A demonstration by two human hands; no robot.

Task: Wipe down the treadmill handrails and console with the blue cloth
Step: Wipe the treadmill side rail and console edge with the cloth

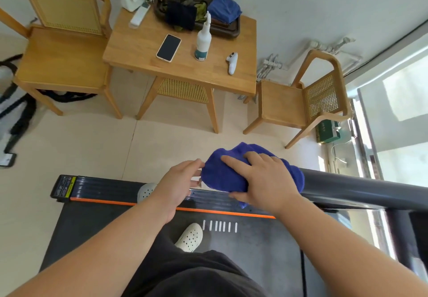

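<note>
The blue cloth (228,173) is bunched over the near end of the dark grey treadmill handrail (361,187), which runs off to the right. My right hand (264,180) lies on top of the cloth with fingers spread and the thumb curled under its lower edge, gripping it against the rail. My left hand (179,180) is just left of the cloth, its fingertips touching or pinching the cloth's left edge; I cannot tell which. The console is out of view.
Below me are the black treadmill belt (254,245) with an orange strip and my white clogs. Ahead stands a wooden table (143,48) with a spray bottle (203,39), phone, controller and tray, and a wooden chair on each side.
</note>
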